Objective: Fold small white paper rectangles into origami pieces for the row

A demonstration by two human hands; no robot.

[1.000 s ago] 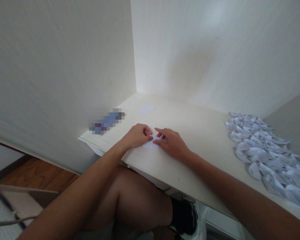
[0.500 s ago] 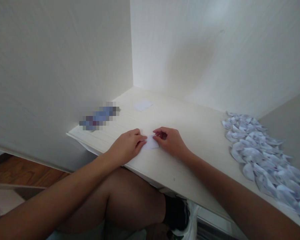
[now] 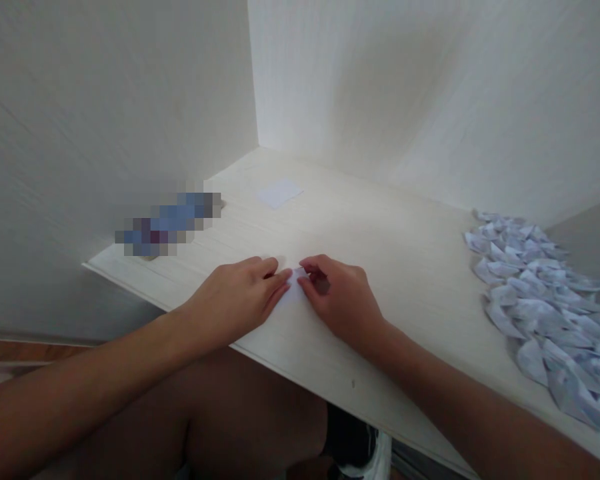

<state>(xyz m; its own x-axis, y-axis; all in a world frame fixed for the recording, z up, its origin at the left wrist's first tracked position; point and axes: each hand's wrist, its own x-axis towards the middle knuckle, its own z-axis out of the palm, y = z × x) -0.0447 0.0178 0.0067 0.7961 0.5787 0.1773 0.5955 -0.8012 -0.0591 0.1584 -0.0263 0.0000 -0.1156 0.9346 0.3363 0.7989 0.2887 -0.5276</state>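
Note:
A small white piece of paper [image 3: 291,288] lies on the pale wooden desk [image 3: 410,267] near its front edge, mostly covered by my hands. My left hand [image 3: 235,297] rests flat with its fingers stretched over the paper's left part. My right hand [image 3: 340,297] has its fingers curled and pinches the paper's top edge. The fingertips of both hands almost meet above the paper.
A heap of several folded white paper pieces [image 3: 540,307] covers the desk's right side. A flat white sheet [image 3: 279,193] lies toward the back corner. A blurred bluish object [image 3: 170,223] sits at the left edge. White walls enclose the desk; my bare knee is below.
Both hands have drawn closer together over the paper, and less of it shows. The view has shifted left and down, so the desk looks closer.

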